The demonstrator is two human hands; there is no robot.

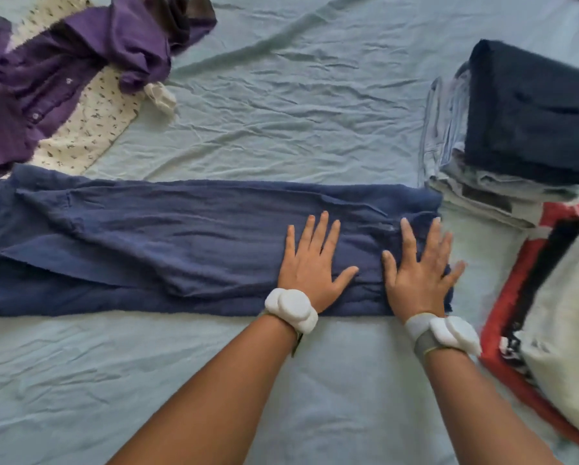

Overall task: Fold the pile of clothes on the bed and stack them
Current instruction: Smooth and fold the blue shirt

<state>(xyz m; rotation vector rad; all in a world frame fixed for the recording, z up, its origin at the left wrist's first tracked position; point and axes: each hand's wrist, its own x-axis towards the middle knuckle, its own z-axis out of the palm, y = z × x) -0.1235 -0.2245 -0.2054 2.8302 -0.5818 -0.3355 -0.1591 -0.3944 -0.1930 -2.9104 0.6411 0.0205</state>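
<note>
Blue garment (187,243), folded into a long band, lies flat across the bed (281,105), which is covered in a wrinkled pale green sheet; the band runs from the frame's left edge to just short of the folded stack. Its left end shows loose overlapping layers, its right end is squared off. Folded stack (502,135) sits just beyond the blue garment's right end: a dark navy piece (529,109) on top, pale blue and grey pieces beneath, edges roughly aligned. Purple shirt (63,68), unfolded and rumpled, lies beyond the blue garment's left end, draped over a cream printed cloth (90,125); a dark brown piece shows at its far end, and a small white item (162,97) lies at its right side. Red, black and white patterned textile (529,280) lies to the right of the blue garment, below the stack, partly under a pale cushion-like shape at the frame's edge. Left hand (311,260) rests palm down on the blue garment's right part, fingers straight and spread, gripping nothing. Right hand (422,266) lies flat beside it at the garment's right end, fingers likewise extended, pressing the cloth. Both wrists carry white padded bands.
</note>
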